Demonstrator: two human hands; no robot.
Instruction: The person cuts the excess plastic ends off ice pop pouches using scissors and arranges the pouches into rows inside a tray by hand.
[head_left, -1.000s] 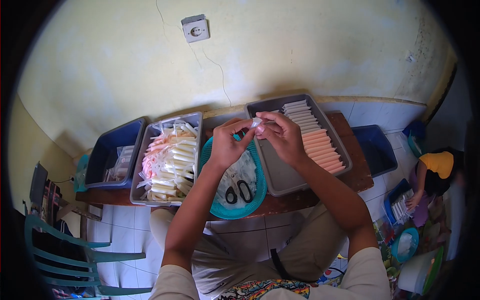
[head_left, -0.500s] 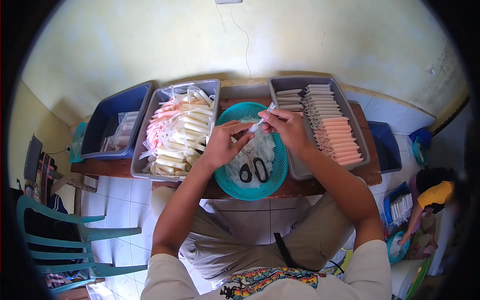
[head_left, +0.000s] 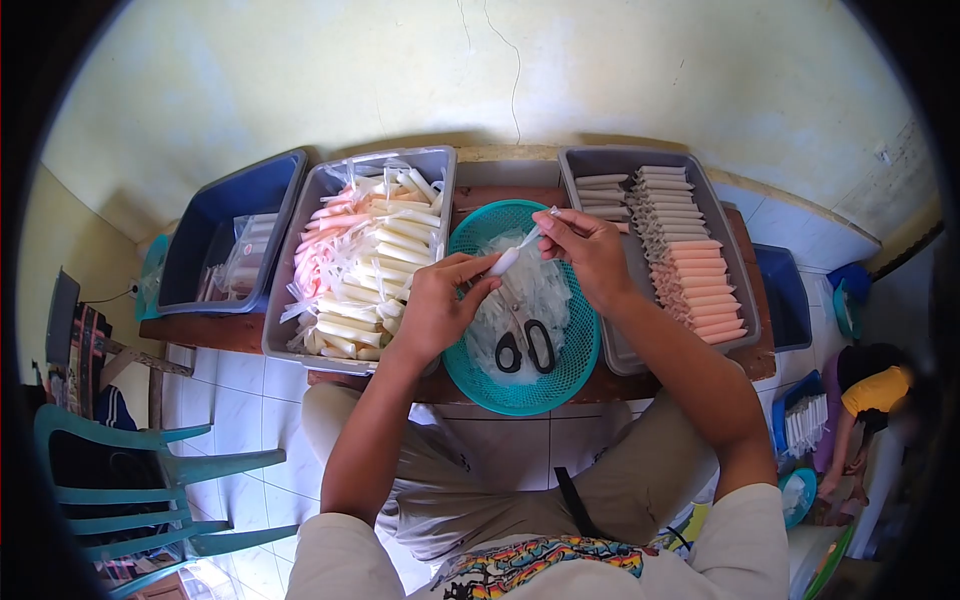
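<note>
A white ice pop in a clear plastic sleeve (head_left: pixel 506 262) is held over a teal mesh basket (head_left: pixel 470 385). My left hand (head_left: pixel 445 300) pinches its filled body between thumb and fingers. With thumb and fingertips, my right hand (head_left: pixel 588 255) grips the stretched plastic tail at the upper right. Clear plastic scraps (head_left: pixel 490 318) and black-handled scissors (head_left: pixel 525 345) lie in the basket below. To the left, a grey tub (head_left: pixel 450 175) holds loose cream and pink ice pops (head_left: pixel 395 245) with long plastic ends. Another grey tub (head_left: pixel 630 355) at right holds neat rows of brownish and pink pops (head_left: pixel 700 285).
A dark blue tub (head_left: pixel 190 225) with wrapped packs stands at far left, and another blue bin (head_left: pixel 785 300) is beyond the table's right end. A teal chair (head_left: pixel 130 490) is at lower left. Another person (head_left: pixel 870 395) works low down at right, near a teal basin (head_left: pixel 797 497).
My right hand has drawn up and away from my left, stretching the plastic tail. More of the white ice pop shows between them. The whole view has shifted slightly.
</note>
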